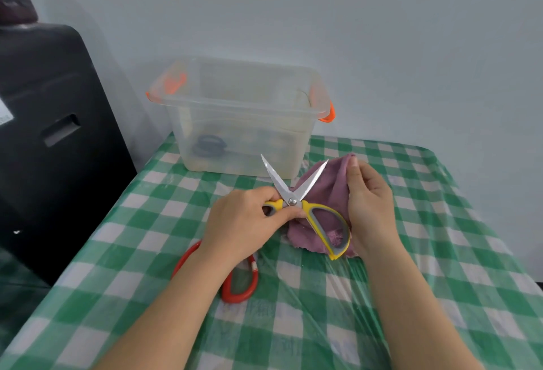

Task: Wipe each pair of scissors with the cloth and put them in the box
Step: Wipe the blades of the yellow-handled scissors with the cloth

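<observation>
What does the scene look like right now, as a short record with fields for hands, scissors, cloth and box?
left hand: grips one handle of the yellow scissors, blades open
right hand: pinches the cloth beside the blades
red scissors: on the table, partly under the left arm
box: clear, open, behind the hands; dark-handled scissors inside

1. The box (241, 117) stands at the table's (440, 252) far edge.
2. A cloth (332, 190) lies just near-right of it.
3. Another pair of scissors (241, 284) lies near-left of the cloth.
</observation>
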